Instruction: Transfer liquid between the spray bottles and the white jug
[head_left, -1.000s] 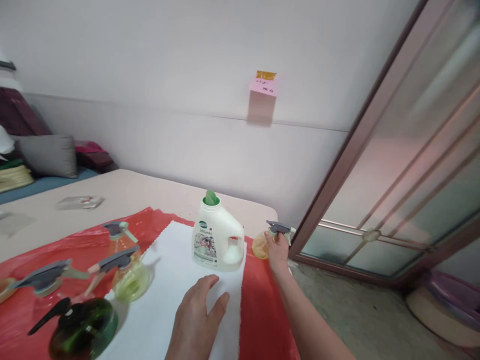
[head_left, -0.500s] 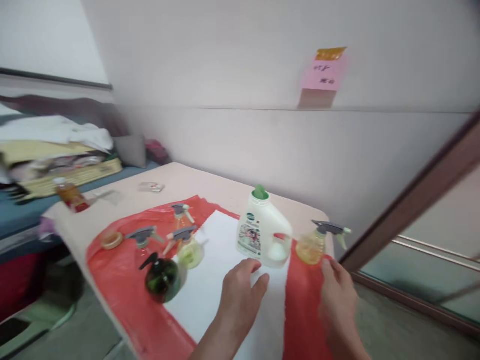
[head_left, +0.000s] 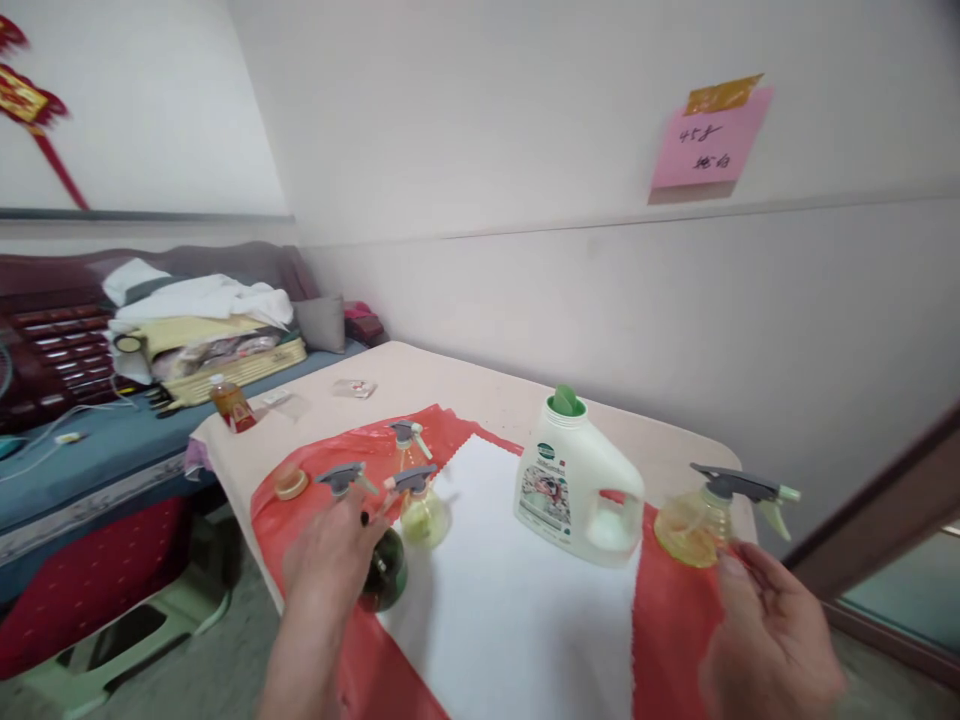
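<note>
My left hand lies over the top of a dark green spray bottle at the left edge of a white cloth; its fingers are smeared and their grip is unclear. My right hand hovers open and empty, fingers loosely curled, just below a yellow spray bottle with a grey trigger. Between the hands a white detergent jug with a green cap stands on the cloth.
A red plastic sheet covers the beige table. On it stand three more spray bottles and a tape roll. A small orange bottle sits at the table's left corner. Folded linens lie on a blue bench; a door frame is at right.
My left hand left the white cloth and moved left onto the dark green spray bottle. My right hand drew back from the yellow bottle. The view swung left.
</note>
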